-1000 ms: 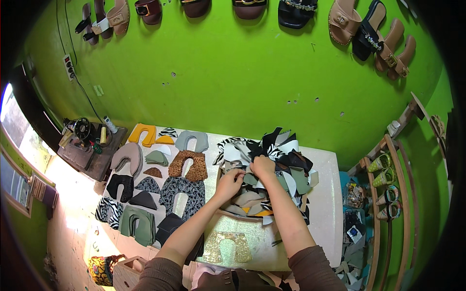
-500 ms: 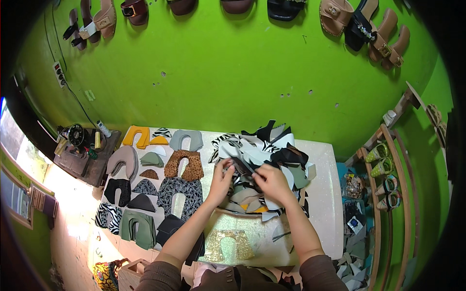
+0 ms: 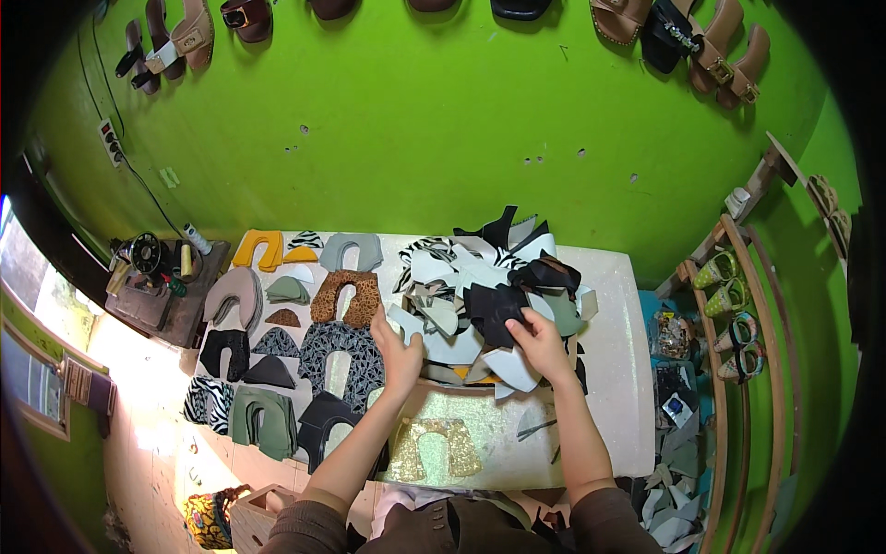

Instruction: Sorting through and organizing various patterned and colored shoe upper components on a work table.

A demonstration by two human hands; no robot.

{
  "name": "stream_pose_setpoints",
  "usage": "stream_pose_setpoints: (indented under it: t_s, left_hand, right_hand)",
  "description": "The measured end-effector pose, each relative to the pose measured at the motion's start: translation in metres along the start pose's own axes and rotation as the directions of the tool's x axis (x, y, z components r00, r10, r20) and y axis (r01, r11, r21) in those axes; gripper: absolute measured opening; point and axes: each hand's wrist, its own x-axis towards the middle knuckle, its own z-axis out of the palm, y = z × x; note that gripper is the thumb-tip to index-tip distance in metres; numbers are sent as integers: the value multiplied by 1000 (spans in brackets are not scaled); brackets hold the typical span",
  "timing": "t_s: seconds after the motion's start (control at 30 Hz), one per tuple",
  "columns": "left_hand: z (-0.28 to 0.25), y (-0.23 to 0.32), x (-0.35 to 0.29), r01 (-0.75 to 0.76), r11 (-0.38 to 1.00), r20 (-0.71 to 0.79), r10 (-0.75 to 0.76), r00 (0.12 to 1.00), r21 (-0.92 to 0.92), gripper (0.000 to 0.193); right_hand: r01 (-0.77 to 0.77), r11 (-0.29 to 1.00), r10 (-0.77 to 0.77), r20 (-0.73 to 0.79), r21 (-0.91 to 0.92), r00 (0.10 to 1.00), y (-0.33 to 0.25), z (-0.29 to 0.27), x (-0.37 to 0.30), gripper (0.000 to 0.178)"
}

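At the near right of a heap of cut leather scraps (image 3: 466, 270), my right hand (image 3: 542, 346) pinches a black leather piece (image 3: 496, 312) between thumb and fingers. My left hand (image 3: 399, 358) is at the heap's left edge, with thumb and fingers apart beside a pale grey scrap (image 3: 404, 321). Zebra-striped, white, green and black scraps lie tangled in the heap. A glittery gold U-shaped piece (image 3: 436, 449) lies on the table between my forearms.
Sorted stacks cover the table's left side, including leopard-print (image 3: 345, 297), yellow (image 3: 258, 249) and green (image 3: 264, 423) U-shaped pieces. A sewing machine (image 3: 148, 257) stands left. A wooden shoe rack (image 3: 752, 388) stands right. Sandals (image 3: 616, 18) hang on the green wall.
My hands have moved apart. A black piece now shows in my right hand, spread over the heap, while my left hand has shifted left and slightly nearer.
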Motion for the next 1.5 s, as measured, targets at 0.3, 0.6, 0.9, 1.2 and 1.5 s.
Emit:
stream_pose_setpoints:
  t_s: [0.3, 0.6, 0.9, 1.2, 1.5]
  left_hand:
    - [3, 43, -36, -293, 935, 382, 350, 855, -202, 51]
    - [7, 27, -54, 498, 668, 473, -241, 848, -553, 24]
    - [-14, 33, -77, 144, 919, 620, 127, 775, -368, 27]
    - [-37, 14, -68, 402, 785, 461, -170, 871, -471, 24]
    - [-44, 6, -90, 385, 858, 621, -102, 777, -340, 27]
  right_hand:
    - [-94, 996, 93, -71, -8, 993, 1, 18, -25, 32]
    - [301, 902, -172, 384, -308, 907, -10, 35, -71, 25]
    - [270, 917, -274, 27, -295, 961, 0, 27, -85, 45]
    - [-136, 984, 89, 341, 114, 936, 17, 24, -91, 20]
    - [83, 995, -61, 312, -59, 948, 21, 56, -101, 34]
